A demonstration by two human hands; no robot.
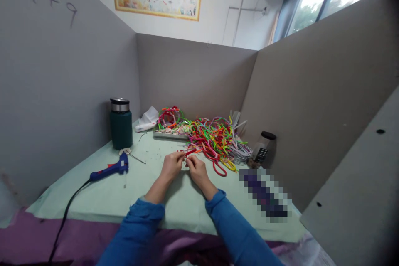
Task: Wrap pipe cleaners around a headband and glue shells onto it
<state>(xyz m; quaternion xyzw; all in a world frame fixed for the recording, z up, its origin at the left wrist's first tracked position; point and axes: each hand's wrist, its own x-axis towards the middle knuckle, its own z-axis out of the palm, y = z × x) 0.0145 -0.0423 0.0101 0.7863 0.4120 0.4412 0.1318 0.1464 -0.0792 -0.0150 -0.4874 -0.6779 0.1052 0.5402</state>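
Note:
Close together over the middle of the table, my two hands are closed in pinches around a thin red cord [191, 152]. My left hand [172, 167] grips it from the left, thumb and fingers pressed together. Opposite it, my right hand [198, 172] pinches at the near side of the same piece; its fingertips partly hide what they hold. Just beyond the hands lies a tangled pile of bright cords [215, 137] in red, green, yellow and orange. A red loop [220, 170] sticks out of the pile to the right of my right hand.
A metal tray [171, 135] holds small pieces and coiled rings. At left are a dark green flask [121, 126], a white crumpled bag [147, 119] and a blue glue gun [110, 169] with its cable. At right stand a black-lidded jar [261, 149] and a blurred-out object [264, 193]. Grey partitions [196, 75] enclose the table.

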